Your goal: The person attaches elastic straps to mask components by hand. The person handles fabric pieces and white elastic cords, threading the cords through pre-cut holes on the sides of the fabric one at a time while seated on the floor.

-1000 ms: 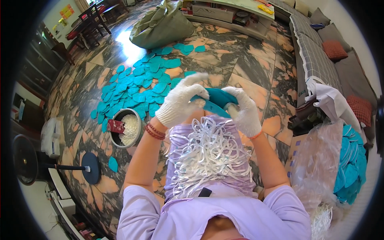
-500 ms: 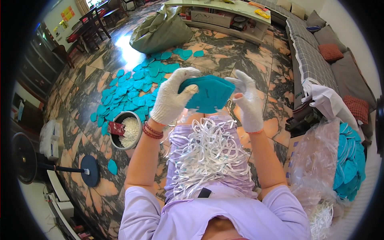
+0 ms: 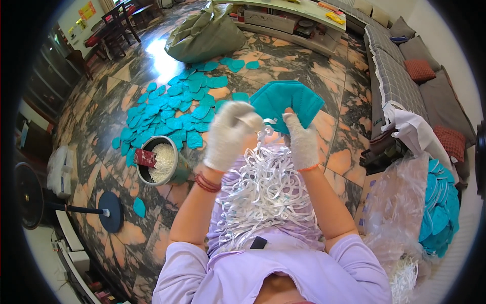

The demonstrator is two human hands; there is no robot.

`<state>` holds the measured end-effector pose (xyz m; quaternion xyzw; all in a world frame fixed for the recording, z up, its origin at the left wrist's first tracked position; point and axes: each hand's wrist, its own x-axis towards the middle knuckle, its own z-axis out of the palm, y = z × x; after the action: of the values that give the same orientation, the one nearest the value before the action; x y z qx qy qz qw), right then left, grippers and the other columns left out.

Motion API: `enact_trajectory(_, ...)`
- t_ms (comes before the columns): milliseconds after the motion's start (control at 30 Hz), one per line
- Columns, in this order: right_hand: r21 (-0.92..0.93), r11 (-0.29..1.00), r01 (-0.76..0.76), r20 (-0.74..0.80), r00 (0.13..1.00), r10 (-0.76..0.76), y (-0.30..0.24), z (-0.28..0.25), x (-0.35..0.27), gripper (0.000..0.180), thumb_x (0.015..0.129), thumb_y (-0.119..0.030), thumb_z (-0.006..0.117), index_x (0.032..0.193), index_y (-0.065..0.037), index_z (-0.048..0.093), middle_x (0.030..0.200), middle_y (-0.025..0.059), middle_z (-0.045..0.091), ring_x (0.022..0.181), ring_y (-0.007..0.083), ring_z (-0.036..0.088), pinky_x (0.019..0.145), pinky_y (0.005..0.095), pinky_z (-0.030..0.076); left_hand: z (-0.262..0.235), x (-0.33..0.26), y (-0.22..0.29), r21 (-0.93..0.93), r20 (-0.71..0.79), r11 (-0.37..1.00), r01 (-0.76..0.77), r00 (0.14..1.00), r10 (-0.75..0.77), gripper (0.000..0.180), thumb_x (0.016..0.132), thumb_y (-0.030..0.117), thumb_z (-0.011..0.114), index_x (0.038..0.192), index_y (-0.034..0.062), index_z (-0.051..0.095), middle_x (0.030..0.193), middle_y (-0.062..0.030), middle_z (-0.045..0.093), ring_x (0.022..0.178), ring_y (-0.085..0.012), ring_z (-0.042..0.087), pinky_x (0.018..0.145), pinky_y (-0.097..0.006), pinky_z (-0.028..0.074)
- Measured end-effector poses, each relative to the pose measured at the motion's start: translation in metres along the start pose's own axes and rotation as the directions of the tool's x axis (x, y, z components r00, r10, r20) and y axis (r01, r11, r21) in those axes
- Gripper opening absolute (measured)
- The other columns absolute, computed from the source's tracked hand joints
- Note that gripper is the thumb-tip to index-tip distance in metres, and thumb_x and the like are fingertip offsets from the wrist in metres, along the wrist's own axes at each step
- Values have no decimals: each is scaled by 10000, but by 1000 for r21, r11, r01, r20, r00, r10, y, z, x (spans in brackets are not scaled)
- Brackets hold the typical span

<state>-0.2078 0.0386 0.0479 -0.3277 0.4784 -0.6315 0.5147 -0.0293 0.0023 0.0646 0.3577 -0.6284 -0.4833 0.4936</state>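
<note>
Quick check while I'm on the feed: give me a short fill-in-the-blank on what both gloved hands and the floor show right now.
1. The right hand in its white knit glove holds up a folded ____ fabric mask.
2. The gloved left hand is at a thin white ____ by the mask's lower edge.
3. A heap of white elastic strips rests on the person's ____.
4. The round metal bowl stands on the marble floor to the person's ____.

Missing words: teal; strip; lap; left
</note>
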Motion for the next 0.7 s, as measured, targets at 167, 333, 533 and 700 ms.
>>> enact_trajectory(167,-196,960,203,-24,977,-211,8,6,-2,161,883,-143,679,954,1,664,810,-11,643,712,60,553,611,235,455,32,-24,-16,285,6,958,-31,1000,31,294,846,164,681,1087,45,561,874,8,579,693,-43,528,596,-195,442)
enact_trajectory(333,-190,957,219,-16,974,-226,0,6,-6,226,913,-204,653,941,21,656,811,12,650,712,72,559,623,250,463,18,-24,-33,-400,200,772,495,869,-453,293,924,263,579,1156,87,560,870,20,595,653,-27,494,544,-191,388)
enact_trajectory(533,-270,921,280,43,959,-279,10,1,-9,230,898,-176,666,991,34,644,854,44,675,751,92,591,665,257,491,22,-24,-24,-192,543,773,605,721,-430,175,937,249,550,1024,97,549,795,19,562,654,-76,534,589,-206,431)
enact_trajectory(700,-305,764,569,77,814,-575,32,16,-38,230,864,-64,669,1069,29,624,923,79,693,791,125,647,728,265,524,27,-9,-23,-881,277,221,418,835,-475,19,910,99,507,912,103,526,775,-16,564,642,-119,564,532,-265,485)
